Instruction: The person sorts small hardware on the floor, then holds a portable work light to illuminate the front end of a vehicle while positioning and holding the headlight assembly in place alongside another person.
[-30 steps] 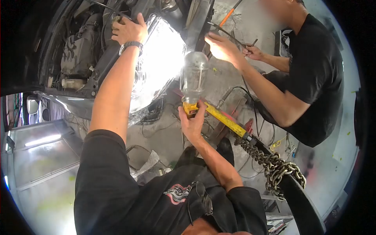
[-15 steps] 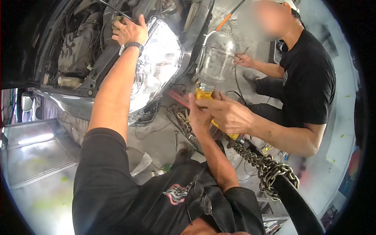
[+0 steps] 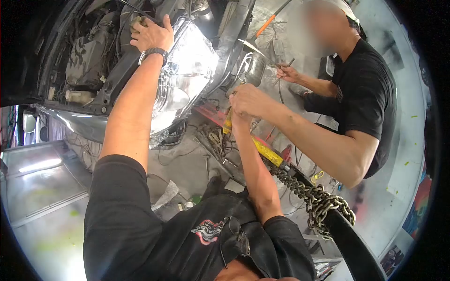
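Observation:
My left hand [image 3: 152, 36] is over the front edge of the engine bay, just above the brightly lit headlight [image 3: 187, 61]. Its fingers curl around a yellowish-green lump [image 3: 138, 22], while the thumb sticks out. In the middle, my right hand [image 3: 242, 118] meets a co-worker's hand [image 3: 253, 100], which covers my fingers. A yellow piece [image 3: 228, 121] shows beside my wrist. Just beyond both hands a clear, greyish cylinder [image 3: 255, 68] is partly visible. Whether my right hand grips anything is hidden.
The co-worker [image 3: 361, 89] crouches at the right, a thin rod [image 3: 291, 62] in the other hand. A heavy chain [image 3: 323, 206] wraps a black bar [image 3: 351, 239], joined to a yellow bar [image 3: 268, 152]. Tools [image 3: 215, 143] and cables lie on the floor.
The clear cylinder, upright and large before, has tipped away and is now mostly behind the hands. The co-worker's hand has shifted up and left over mine. My left hand stays in place.

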The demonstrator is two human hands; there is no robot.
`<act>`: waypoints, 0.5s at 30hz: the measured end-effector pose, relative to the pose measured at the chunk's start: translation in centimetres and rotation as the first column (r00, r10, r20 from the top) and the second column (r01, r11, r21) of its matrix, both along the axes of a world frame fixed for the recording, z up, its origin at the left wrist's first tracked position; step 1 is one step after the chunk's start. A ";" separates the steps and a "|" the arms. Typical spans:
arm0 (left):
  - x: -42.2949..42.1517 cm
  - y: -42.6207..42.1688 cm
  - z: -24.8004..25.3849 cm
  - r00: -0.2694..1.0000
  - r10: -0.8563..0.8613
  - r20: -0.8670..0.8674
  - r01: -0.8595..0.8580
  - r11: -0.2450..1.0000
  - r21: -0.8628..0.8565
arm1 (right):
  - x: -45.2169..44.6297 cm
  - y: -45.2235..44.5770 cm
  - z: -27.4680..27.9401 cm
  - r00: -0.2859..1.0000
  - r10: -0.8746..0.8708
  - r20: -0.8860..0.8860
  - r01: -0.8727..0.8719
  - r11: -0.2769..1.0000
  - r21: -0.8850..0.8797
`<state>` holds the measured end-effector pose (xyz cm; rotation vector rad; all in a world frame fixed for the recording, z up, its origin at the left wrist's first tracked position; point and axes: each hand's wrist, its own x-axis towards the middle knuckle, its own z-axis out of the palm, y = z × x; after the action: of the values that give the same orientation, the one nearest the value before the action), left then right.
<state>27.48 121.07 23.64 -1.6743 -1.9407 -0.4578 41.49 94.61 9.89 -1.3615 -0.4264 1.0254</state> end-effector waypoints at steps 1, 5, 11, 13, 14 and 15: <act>0.0 0.0 0.0 1.000 -0.001 -0.002 0.001 1.000 -0.003 | 0.1 0.2 -1.7 0.995 -0.009 -0.099 0.012 0.999 0.029; -0.5 0.2 -0.5 0.999 -0.032 -0.040 0.033 0.999 0.034 | -0.9 0.7 -4.3 0.967 -0.094 -0.237 0.130 0.981 0.141; 0.3 -0.2 0.3 1.000 0.010 0.004 -0.010 1.000 -0.017 | 0.9 1.8 -2.6 0.900 0.085 -0.427 -0.089 0.996 0.012; 0.2 -0.2 0.5 0.999 0.034 0.003 -0.034 0.998 -0.052 | 1.5 2.2 -2.0 0.917 0.195 -0.349 -0.199 0.980 0.024; 0.3 -0.3 0.5 0.999 0.038 0.014 -0.037 0.998 -0.059 | 1.7 2.4 -1.9 0.918 0.250 -0.309 -0.255 0.967 0.026; 0.5 -0.4 0.7 0.999 0.042 0.024 -0.040 0.997 -0.065 | 1.9 2.7 -2.1 0.927 0.284 -0.246 -0.277 0.959 0.064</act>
<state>27.93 120.66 24.32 -1.6724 -2.0242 -0.4063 43.43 97.36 7.82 -1.1447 -0.4500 1.4074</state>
